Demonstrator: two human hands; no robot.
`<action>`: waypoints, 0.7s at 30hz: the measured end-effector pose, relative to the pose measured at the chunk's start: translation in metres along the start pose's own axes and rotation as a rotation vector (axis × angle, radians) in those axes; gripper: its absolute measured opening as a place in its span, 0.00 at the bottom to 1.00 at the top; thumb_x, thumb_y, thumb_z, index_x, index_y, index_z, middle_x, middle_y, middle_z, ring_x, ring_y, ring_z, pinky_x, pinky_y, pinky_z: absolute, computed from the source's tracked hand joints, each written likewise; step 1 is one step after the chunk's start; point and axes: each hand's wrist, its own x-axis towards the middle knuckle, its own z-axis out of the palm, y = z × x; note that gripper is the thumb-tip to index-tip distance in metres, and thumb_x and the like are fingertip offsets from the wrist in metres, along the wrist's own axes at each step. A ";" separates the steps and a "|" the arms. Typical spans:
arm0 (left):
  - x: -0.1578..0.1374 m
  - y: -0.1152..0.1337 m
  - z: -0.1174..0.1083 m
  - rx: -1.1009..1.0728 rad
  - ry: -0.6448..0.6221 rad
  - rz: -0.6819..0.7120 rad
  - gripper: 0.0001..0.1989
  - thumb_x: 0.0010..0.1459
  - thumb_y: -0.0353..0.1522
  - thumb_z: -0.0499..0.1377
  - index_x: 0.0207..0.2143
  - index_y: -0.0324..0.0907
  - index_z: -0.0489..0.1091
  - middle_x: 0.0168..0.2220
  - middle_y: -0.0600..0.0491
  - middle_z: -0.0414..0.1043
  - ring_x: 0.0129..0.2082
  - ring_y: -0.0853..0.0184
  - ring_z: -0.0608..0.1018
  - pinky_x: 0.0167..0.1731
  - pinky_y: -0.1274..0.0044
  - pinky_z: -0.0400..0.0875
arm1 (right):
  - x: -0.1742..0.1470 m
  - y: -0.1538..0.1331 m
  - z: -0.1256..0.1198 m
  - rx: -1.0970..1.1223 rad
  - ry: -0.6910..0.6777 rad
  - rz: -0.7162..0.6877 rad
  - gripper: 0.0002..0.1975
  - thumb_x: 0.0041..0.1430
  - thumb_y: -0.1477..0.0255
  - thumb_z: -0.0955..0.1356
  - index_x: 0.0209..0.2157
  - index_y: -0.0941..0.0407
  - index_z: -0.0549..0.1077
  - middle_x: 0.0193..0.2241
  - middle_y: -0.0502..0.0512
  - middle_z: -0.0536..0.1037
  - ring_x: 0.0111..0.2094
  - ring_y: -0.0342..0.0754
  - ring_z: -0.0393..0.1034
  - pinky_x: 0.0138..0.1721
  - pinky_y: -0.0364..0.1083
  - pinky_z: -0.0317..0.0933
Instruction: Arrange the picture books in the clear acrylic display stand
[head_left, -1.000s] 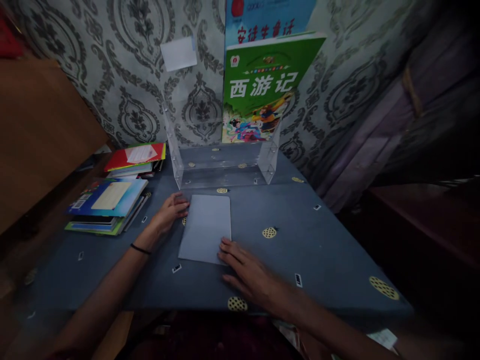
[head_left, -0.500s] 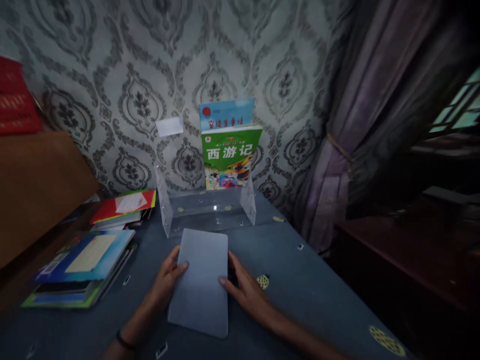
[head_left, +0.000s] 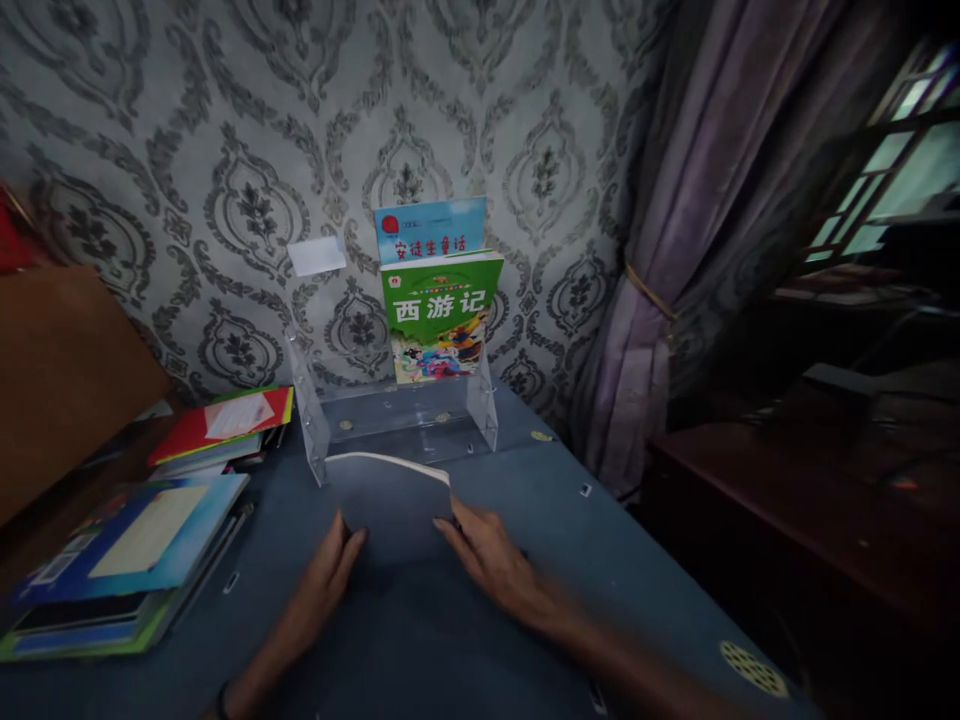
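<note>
Thin grey-blue soft-covered booklet (head_left: 394,515), tilted up in the person's two hands over a table spread with dark-blue printed cloth (head_left: 600,580), before a clear acrylic rack (head_left: 310,425); its lower part is lost in shadow. The left hand (head_left: 334,565) pinches the left edge and the right hand (head_left: 487,555) the right, thumbs on the near cover, other fingers mostly hidden behind. Right side of rack: a green illustrated book (head_left: 442,320) stands before a light-blue book (head_left: 431,225). Person's left: two stacks of colourful books (head_left: 146,535).
</note>
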 end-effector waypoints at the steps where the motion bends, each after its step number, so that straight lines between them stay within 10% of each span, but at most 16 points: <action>1: 0.001 -0.003 -0.003 0.061 -0.007 0.012 0.22 0.57 0.48 0.62 0.50 0.47 0.72 0.42 0.49 0.79 0.52 0.54 0.77 0.51 0.70 0.72 | 0.001 0.000 -0.001 0.009 -0.016 -0.001 0.17 0.74 0.60 0.57 0.49 0.51 0.73 0.34 0.55 0.80 0.35 0.53 0.77 0.40 0.49 0.71; 8: 0.026 0.013 -0.008 0.414 -0.065 0.231 0.15 0.65 0.46 0.51 0.36 0.47 0.69 0.25 0.56 0.72 0.26 0.63 0.75 0.31 0.74 0.66 | 0.027 0.007 -0.011 -0.040 -0.016 -0.048 0.16 0.73 0.64 0.57 0.45 0.54 0.72 0.32 0.56 0.79 0.30 0.52 0.77 0.34 0.47 0.69; 21: 0.101 0.081 0.017 0.630 0.092 0.468 0.13 0.64 0.41 0.49 0.27 0.47 0.59 0.25 0.51 0.72 0.26 0.61 0.76 0.30 0.74 0.63 | 0.099 0.038 -0.048 -0.196 0.306 -0.225 0.19 0.74 0.62 0.54 0.38 0.54 0.70 0.27 0.58 0.77 0.27 0.52 0.73 0.32 0.48 0.69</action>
